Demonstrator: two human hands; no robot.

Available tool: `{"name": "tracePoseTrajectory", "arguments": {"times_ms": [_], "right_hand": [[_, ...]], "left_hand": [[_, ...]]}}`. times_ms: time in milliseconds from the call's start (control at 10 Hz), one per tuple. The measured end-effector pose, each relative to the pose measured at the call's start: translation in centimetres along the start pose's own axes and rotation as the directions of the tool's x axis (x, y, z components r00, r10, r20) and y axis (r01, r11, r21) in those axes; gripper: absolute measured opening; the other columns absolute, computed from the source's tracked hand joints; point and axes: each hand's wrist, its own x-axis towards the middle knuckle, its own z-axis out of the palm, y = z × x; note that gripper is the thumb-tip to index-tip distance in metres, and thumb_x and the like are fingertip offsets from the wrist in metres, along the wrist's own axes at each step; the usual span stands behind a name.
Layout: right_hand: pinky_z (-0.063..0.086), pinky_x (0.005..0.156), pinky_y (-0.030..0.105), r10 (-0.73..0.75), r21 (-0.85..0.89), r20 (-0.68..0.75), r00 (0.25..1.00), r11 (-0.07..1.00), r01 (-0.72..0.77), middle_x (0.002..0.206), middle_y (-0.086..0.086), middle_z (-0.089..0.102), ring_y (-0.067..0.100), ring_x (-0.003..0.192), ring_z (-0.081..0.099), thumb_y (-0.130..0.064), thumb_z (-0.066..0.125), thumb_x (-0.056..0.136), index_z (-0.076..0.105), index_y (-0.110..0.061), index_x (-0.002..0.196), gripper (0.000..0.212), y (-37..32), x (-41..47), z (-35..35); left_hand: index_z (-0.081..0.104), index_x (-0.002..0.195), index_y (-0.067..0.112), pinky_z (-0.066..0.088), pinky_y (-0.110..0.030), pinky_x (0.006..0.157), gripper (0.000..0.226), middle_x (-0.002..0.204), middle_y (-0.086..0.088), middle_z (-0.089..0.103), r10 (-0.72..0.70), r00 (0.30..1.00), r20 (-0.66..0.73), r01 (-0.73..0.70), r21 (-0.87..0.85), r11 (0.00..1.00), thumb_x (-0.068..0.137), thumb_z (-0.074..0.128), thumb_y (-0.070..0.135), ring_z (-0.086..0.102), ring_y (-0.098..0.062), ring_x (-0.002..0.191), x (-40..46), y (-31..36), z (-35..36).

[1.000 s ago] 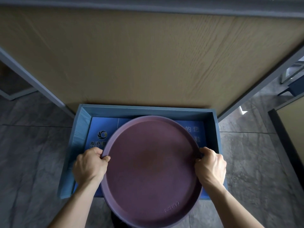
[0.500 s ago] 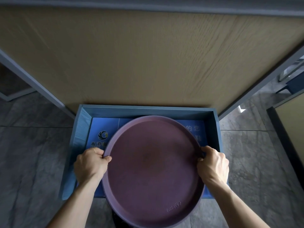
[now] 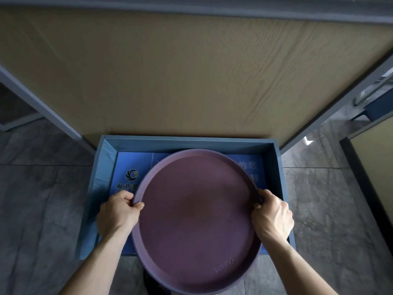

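Observation:
A large round purple tray (image 3: 197, 218) with a raised rim is held over an open blue drawer (image 3: 281, 188). My left hand (image 3: 118, 212) grips the tray's left rim, thumb over the edge. My right hand (image 3: 272, 216) grips the right rim the same way. The tray's near edge sticks out past the drawer's front. A blue printed sheet (image 3: 131, 169) with a logo and characters lines the drawer bottom and is mostly hidden under the tray.
The drawer comes out from under a tan wood-grain tabletop (image 3: 191, 77) with a grey frame. Grey stone floor tiles (image 3: 42, 209) lie on both sides. A dark blue piece of furniture (image 3: 380, 107) stands at the far right.
The tray and both hands have shifted very slightly; the grip on both rims is the same.

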Motion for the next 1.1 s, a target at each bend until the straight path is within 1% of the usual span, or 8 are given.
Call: {"name": "tracePoseTrajectory", "arguments": {"times_ms": [100, 200, 300, 400, 600, 700, 900, 1100], "right_hand": [[0.052, 0.080, 0.044, -0.150, -0.110, 0.026, 0.988, 0.982, 0.152, 0.136, 0.010, 0.054, 0.034, 0.116, 0.057, -0.025, 0.062, 0.088, 0.042, -0.031, 0.145, 0.061, -0.2, -0.8, -0.3], [0.040, 0.109, 0.047, -0.466, -0.136, 0.082, 0.881, 0.871, 0.473, 0.163, 0.011, 0.023, 0.032, 0.148, 0.024, -0.049, 0.066, 0.081, 0.025, -0.034, 0.154, 0.085, -0.2, -2.8, 0.4], [0.009, 0.123, 0.048, -0.566, -0.176, 0.282, 0.775, 0.763, 0.621, 0.167, 0.003, -0.003, 0.027, 0.153, -0.004, -0.078, 0.041, 0.078, 0.007, -0.045, 0.154, 0.091, 0.5, -4.2, 2.4], [-0.002, 0.123, 0.047, -0.576, -0.192, 0.284, 0.766, 0.749, 0.635, 0.166, 0.002, -0.011, 0.027, 0.153, -0.012, -0.084, 0.024, 0.079, -0.004, -0.047, 0.153, 0.088, 1.2, -4.3, 3.6], [-0.006, 0.122, 0.051, -0.544, -0.223, 0.339, 0.767, 0.746, 0.628, 0.166, 0.006, -0.015, 0.029, 0.151, -0.016, -0.083, 0.022, 0.079, -0.011, -0.045, 0.152, 0.089, 0.9, -4.3, 3.2], [-0.004, 0.122, 0.053, -0.516, -0.230, 0.380, 0.768, 0.752, 0.618, 0.167, 0.005, -0.008, 0.029, 0.153, -0.010, -0.080, 0.031, 0.079, 0.001, -0.042, 0.155, 0.091, -0.4, -4.0, 1.1], [0.004, 0.123, 0.051, -0.476, -0.181, 0.409, 0.778, 0.794, 0.581, 0.167, 0.003, -0.001, 0.025, 0.153, -0.001, -0.078, 0.045, 0.078, 0.010, -0.040, 0.155, 0.093, -3.2, -3.5, -7.4], [0.010, 0.122, 0.049, -0.547, -0.139, 0.350, 0.760, 0.772, 0.620, 0.166, 0.004, 0.012, 0.024, 0.152, 0.012, -0.075, 0.046, 0.078, 0.019, -0.041, 0.154, 0.087, -5.9, -3.7, -16.0]], "left_hand": [[0.057, 0.127, 0.021, 0.054, -0.043, 0.079, 0.055, 0.123, -0.009, 0.065, 0.167, 0.982, -0.082, -0.153, 0.156, 0.976, 0.078, 0.079, 0.030, 0.063, -0.034, 0.108, -1.2, 0.1, 0.2], [0.039, 0.147, 0.029, 0.044, -0.046, 0.105, 0.085, 0.145, -0.008, 0.047, 0.493, 0.869, -0.042, -0.469, 0.248, 0.848, 0.072, 0.077, 0.048, 0.046, -0.031, 0.133, -3.4, 0.9, 1.3], [0.018, 0.155, 0.041, 0.016, -0.046, 0.123, 0.108, 0.165, -0.001, 0.018, 0.579, 0.783, 0.229, -0.622, 0.334, 0.709, 0.062, 0.061, 0.078, 0.012, -0.027, 0.152, -5.3, 0.7, 3.6], [0.010, 0.155, 0.045, 0.011, -0.050, 0.123, 0.117, 0.168, 0.000, 0.004, 0.579, 0.766, 0.278, -0.643, 0.345, 0.684, 0.054, 0.051, 0.087, -0.001, -0.028, 0.154, -5.7, 0.2, 5.0], [0.006, 0.155, 0.045, 0.008, -0.049, 0.123, 0.115, 0.168, 0.000, 0.000, 0.558, 0.774, 0.301, -0.634, 0.353, 0.689, 0.058, 0.051, 0.086, -0.002, -0.028, 0.154, -5.7, 0.8, 4.5], [0.011, 0.155, 0.043, 0.009, -0.046, 0.124, 0.109, 0.167, -0.002, 0.008, 0.570, 0.765, 0.300, -0.644, 0.334, 0.689, 0.063, 0.050, 0.085, 0.006, -0.026, 0.153, -6.4, 2.1, 2.8], [0.015, 0.155, 0.041, 0.017, -0.040, 0.121, 0.104, 0.166, 0.004, 0.012, 0.601, 0.764, 0.232, -0.645, 0.294, 0.706, 0.067, 0.051, 0.083, 0.015, -0.023, 0.151, -7.6, 6.6, -4.4], [0.024, 0.153, 0.041, 0.026, -0.040, 0.117, 0.101, 0.164, 0.007, 0.019, 0.650, 0.743, 0.158, -0.662, 0.319, 0.679, 0.066, 0.053, 0.083, 0.022, -0.021, 0.149, -9.5, 11.2, -12.0]]}}
